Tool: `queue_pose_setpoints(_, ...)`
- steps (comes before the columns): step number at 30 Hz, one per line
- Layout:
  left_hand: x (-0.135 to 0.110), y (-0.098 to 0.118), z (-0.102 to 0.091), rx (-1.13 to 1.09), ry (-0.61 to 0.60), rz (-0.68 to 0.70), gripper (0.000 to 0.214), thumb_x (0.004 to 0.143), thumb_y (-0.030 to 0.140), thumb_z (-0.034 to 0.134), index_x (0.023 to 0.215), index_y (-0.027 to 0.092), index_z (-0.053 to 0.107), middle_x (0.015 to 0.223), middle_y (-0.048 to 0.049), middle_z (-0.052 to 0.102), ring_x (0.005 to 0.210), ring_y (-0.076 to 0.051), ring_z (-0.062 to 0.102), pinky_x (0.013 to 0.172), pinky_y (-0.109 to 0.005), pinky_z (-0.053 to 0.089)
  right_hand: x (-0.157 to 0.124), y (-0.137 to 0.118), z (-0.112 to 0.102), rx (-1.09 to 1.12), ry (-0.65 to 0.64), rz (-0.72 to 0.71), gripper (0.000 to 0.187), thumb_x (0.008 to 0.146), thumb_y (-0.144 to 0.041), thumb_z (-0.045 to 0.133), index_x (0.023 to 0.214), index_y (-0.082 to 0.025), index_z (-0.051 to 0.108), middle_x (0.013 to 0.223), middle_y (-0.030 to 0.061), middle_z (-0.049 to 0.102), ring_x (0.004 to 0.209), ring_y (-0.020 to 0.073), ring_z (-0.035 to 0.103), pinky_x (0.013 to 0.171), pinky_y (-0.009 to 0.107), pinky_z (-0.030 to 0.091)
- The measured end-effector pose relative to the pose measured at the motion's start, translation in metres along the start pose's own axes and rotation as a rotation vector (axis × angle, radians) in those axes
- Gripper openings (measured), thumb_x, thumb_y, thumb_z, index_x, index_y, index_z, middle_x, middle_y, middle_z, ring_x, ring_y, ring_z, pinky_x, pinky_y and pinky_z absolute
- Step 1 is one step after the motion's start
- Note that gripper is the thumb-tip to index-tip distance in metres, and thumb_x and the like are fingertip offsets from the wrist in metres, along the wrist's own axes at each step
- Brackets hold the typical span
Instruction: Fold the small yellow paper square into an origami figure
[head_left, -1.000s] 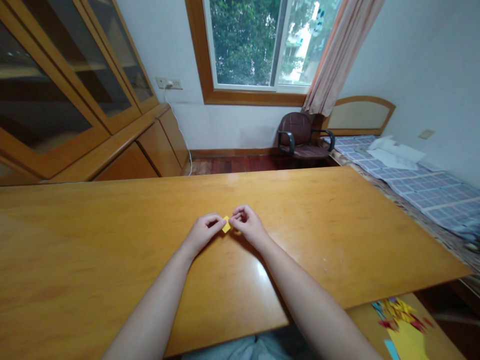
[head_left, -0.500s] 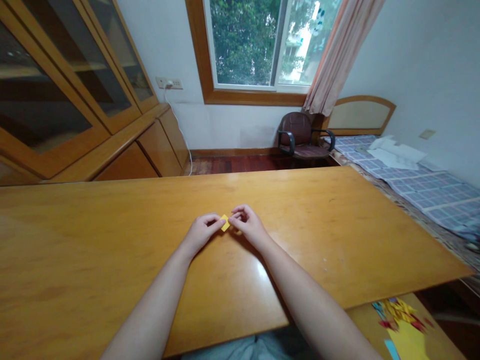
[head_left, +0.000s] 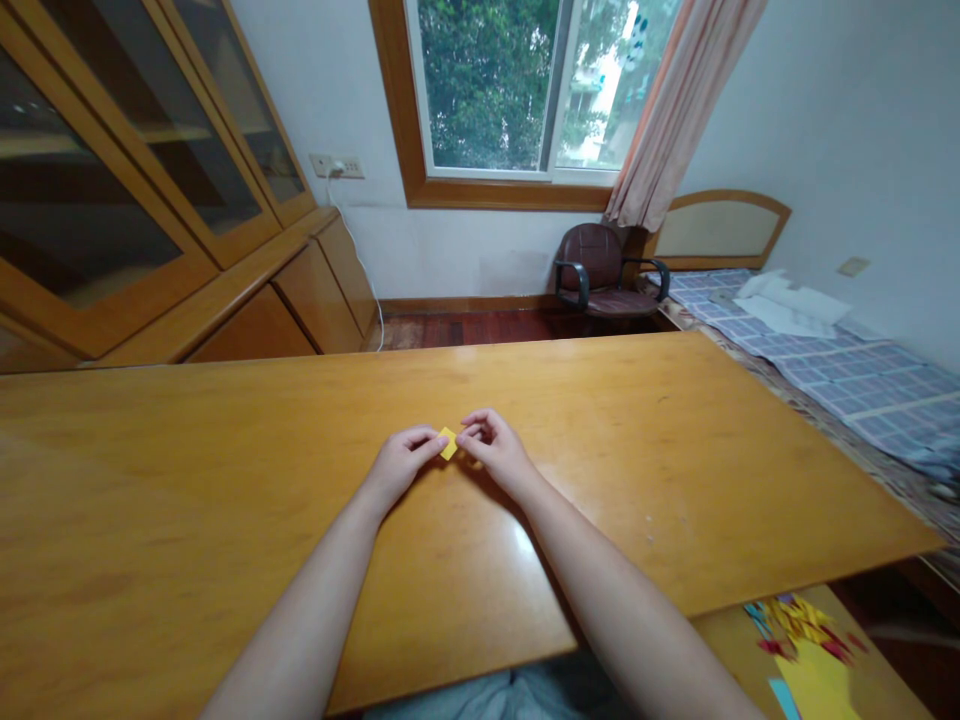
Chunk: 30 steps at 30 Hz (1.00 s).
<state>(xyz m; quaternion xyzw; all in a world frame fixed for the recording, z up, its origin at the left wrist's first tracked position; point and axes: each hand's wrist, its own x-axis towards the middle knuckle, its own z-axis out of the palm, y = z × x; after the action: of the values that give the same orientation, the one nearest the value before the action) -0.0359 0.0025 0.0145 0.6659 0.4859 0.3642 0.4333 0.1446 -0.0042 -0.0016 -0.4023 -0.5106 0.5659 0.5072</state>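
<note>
A small folded piece of yellow paper [head_left: 448, 444] is held just above the wooden table [head_left: 225, 480], its corners pointing up and down like a diamond. On its left side, the thumb and fingers of my left hand [head_left: 405, 462] pinch it. My right hand [head_left: 495, 450] has its thumb and forefinger closed at the paper's right corner, with the other fingers curled loosely above. The fingertips hide part of the paper's edges, so its folds are hard to make out.
On a lower surface at the bottom right lie a yellow paper sheet [head_left: 817, 680] and a pile of coloured folded paper pieces [head_left: 799, 622]. Beyond the table stand a brown armchair [head_left: 592, 260], a bed [head_left: 862, 380] and a glass-door cabinet [head_left: 187, 250].
Both hands hold nearly the same pose. The yellow paper has shifted very slightly and shows a bit more of its face between the fingertips.
</note>
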Motion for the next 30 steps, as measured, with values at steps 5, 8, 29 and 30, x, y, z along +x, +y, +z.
queue_pose_setpoints(5,0.0009,0.0006,-0.0016,-0.002,-0.003,0.011,0.032,0.078,0.044,0.063,0.064,0.016,0.067,0.065,-0.0020,0.061,0.068,-0.017,0.053,0.067,-0.027,0.042,-0.0014,-0.0025,0.0005,-0.009,0.008,0.001,0.029,0.073,-0.034,0.070,0.094,-0.020,0.055,0.072,-0.0040,0.058,0.059,0.0094,0.051,0.057,0.023,0.041)
queue_pose_setpoints(8,0.0013,-0.0007,-0.0003,-0.029,-0.002,0.004,0.030,0.079,0.043,0.063,0.066,0.016,0.067,0.066,-0.0016,0.063,0.068,-0.016,0.055,0.067,-0.026,0.042,-0.0009,-0.0030,0.0009,0.002,0.010,0.008,0.028,0.073,-0.033,0.070,0.092,-0.020,0.055,0.072,-0.0040,0.058,0.058,0.0093,0.051,0.056,0.023,0.041)
queue_pose_setpoints(29,0.0002,-0.0048,0.0012,-0.066,0.011,-0.004,0.032,0.080,0.046,0.060,0.072,0.016,0.066,0.069,-0.0028,0.065,0.068,-0.017,0.058,0.067,-0.027,0.046,0.0031,0.0044,-0.0045,-0.139,0.049,-0.095,0.017,0.080,-0.033,0.064,0.092,-0.021,0.068,0.089,0.0025,0.068,0.080,0.0166,0.059,0.078,0.031,0.047)
queue_pose_setpoints(30,0.0001,-0.0044,0.0010,-0.067,0.013,-0.004,0.032,0.080,0.046,0.060,0.072,0.016,0.066,0.068,-0.0026,0.065,0.068,-0.017,0.058,0.067,-0.027,0.046,0.0028,0.0036,-0.0043,-0.141,0.046,-0.093,0.017,0.081,-0.033,0.064,0.092,-0.022,0.069,0.090,0.0027,0.068,0.080,0.0166,0.059,0.078,0.030,0.047)
